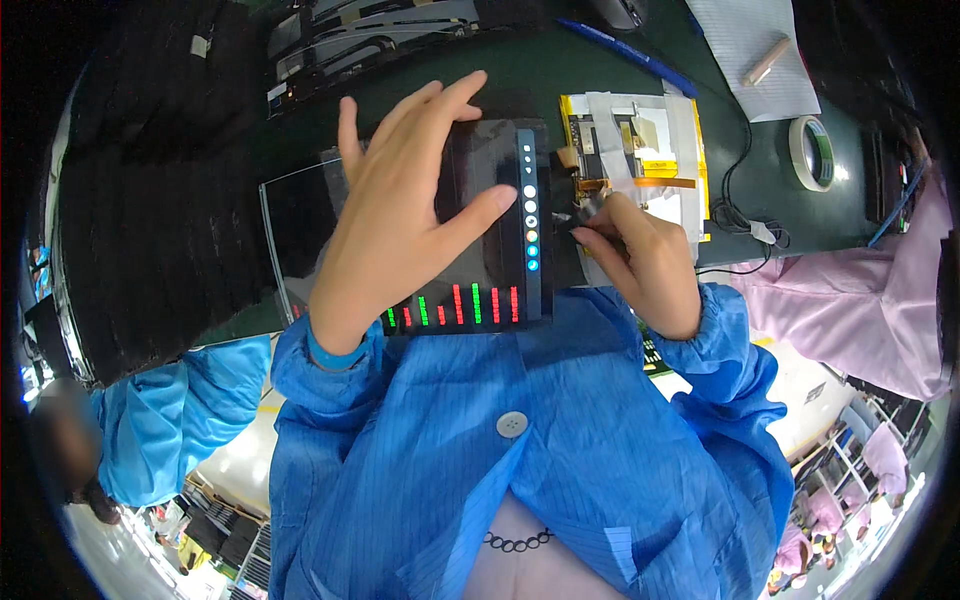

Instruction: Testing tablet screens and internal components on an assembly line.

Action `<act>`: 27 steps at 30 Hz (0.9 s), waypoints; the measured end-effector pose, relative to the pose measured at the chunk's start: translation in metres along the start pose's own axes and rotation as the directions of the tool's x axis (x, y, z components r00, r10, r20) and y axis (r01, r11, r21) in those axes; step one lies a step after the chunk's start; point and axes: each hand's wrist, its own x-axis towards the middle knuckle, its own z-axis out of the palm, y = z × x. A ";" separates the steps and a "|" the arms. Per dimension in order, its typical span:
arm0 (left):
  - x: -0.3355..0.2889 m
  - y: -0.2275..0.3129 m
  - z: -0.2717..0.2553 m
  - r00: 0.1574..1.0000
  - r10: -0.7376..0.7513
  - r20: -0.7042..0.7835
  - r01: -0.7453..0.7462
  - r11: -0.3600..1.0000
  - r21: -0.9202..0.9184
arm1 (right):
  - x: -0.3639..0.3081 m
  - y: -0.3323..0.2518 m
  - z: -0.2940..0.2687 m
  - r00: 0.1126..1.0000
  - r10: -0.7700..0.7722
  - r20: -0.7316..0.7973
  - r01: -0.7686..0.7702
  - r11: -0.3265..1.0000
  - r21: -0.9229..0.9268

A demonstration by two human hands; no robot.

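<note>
The left hand [400, 200] lies spread flat on the lit screen [500, 260]; just right of the screen, the right hand [640, 255] pinches a small dark part [578, 222].

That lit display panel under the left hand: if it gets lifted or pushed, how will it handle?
The display panel looks thin, flat and glossy, so probably stiff but fragile and slippery. The left hand lies spread flat on it, which may be steadying it. The right hand pinches something at its edge, perhaps a cable that could tug.
</note>
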 end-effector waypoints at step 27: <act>-0.125 -0.033 -0.032 0.898 -0.365 -0.245 0.392 0.918 0.067 | -0.004 -0.004 -0.003 0.986 -0.126 0.109 0.159 0.903 -0.400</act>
